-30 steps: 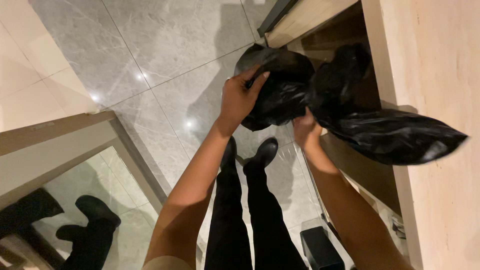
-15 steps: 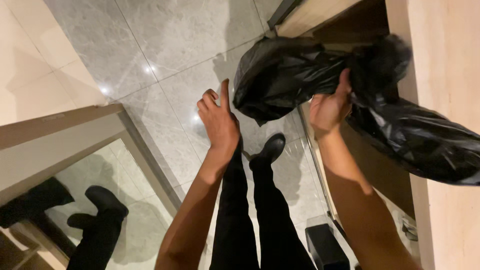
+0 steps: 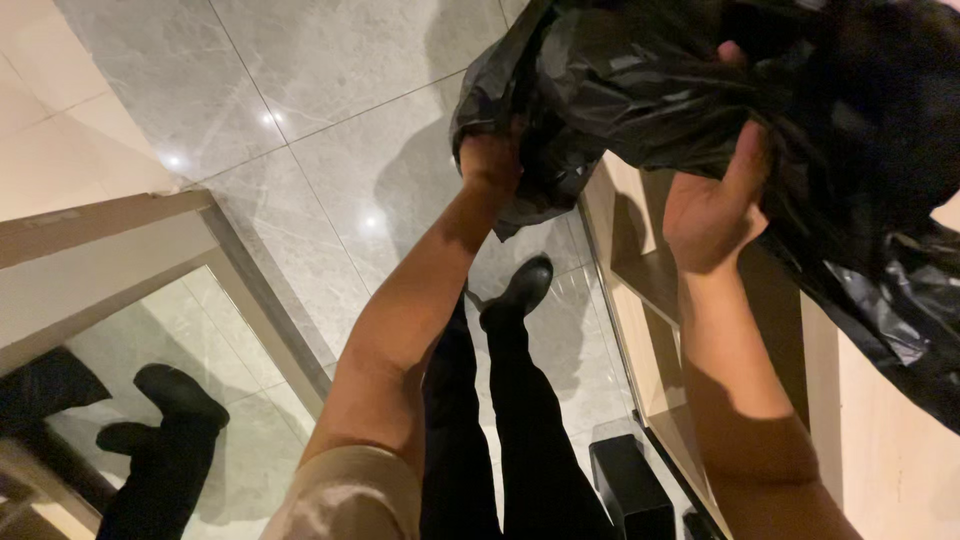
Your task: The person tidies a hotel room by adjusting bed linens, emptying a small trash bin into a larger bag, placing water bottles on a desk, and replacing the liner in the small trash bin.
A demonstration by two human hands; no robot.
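Above the grey floor [image 3: 300,90], both hands grip a crumpled, glossy black bag [image 3: 640,80].

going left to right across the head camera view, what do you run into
Mirror panel with reflected black boots → grey marble floor → left hand gripping the black plastic bag → right hand on the same bag → pale wooden surface at the right edge.
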